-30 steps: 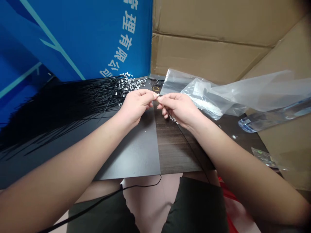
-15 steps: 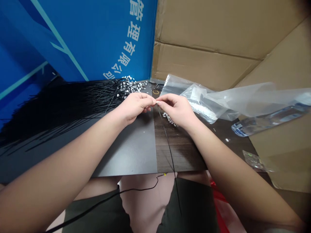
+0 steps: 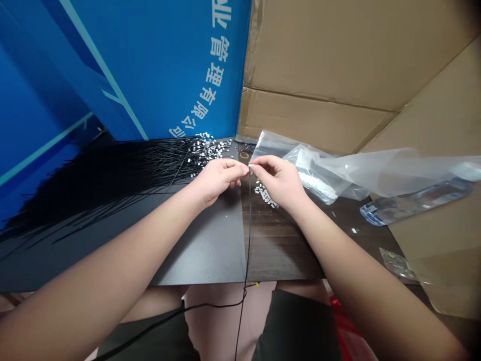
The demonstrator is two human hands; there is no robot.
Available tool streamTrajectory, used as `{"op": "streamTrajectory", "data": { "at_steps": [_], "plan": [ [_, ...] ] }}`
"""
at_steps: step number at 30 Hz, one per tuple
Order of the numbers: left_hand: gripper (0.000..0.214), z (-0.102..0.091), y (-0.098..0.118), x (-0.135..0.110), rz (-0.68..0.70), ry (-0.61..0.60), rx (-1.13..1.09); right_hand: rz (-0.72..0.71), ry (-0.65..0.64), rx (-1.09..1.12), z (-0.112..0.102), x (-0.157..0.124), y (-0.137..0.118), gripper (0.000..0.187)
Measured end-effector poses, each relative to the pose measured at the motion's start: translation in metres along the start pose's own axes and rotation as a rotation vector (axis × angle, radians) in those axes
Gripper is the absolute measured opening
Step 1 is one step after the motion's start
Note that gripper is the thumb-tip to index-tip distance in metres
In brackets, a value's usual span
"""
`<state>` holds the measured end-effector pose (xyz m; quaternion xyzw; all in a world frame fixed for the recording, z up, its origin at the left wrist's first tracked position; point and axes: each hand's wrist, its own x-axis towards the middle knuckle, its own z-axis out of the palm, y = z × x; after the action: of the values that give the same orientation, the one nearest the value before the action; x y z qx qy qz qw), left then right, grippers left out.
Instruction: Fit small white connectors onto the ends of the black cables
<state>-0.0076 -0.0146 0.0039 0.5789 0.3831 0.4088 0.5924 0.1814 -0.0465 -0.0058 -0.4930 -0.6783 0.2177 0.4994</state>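
My left hand (image 3: 224,179) and my right hand (image 3: 278,180) meet fingertip to fingertip above the tabletop, both pinched. A thin black wire (image 3: 248,235) hangs from where they meet, down past the table's front edge; its upper end is at the left fingertips. The right thumb and forefinger grip a tiny white connector piece (image 3: 250,166), partly covered by the fingers. Below the right hand lies a small heap of loose white connector pieces (image 3: 267,196). Left of the hands spreads a large bundle of black wires (image 3: 112,175), with white pieces at their ends (image 3: 210,150).
Clear plastic bags (image 3: 319,180), one holding white pieces, lie to the right beside a plastic bottle (image 3: 413,200). A small clear packet (image 3: 398,263) sits near the right edge. Blue panel (image 3: 150,60) and cardboard (image 3: 323,50) stand behind. A black cable (image 3: 203,305) crosses my lap.
The view has tilted slightly, so everything sits lower in the picture. The hanging wire has swung left and now hangs nearly straight. Both hands stay together, still pinched.
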Motion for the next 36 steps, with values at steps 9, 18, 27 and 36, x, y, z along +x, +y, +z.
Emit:
{"op": "streamTrajectory", "data": {
  "at_steps": [9,18,27,36],
  "plan": [
    [0.012,0.0036,0.0008,-0.0012,0.037,0.034,0.058,0.018,0.005,0.016,0.0013,-0.0004,0.0019,0.014],
    [0.011,0.0036,-0.0019,-0.0005,0.084,0.046,0.136,0.020,-0.003,-0.003,0.0022,-0.0015,-0.0003,0.014],
    [0.016,0.0069,-0.0069,0.0001,0.069,0.065,0.179,0.059,0.012,-0.048,0.0046,-0.0024,0.0002,0.014],
    [0.014,0.0067,-0.0068,0.0011,0.072,0.069,0.186,0.054,0.013,-0.049,0.0063,-0.0027,-0.0002,0.012]
  ]
}}
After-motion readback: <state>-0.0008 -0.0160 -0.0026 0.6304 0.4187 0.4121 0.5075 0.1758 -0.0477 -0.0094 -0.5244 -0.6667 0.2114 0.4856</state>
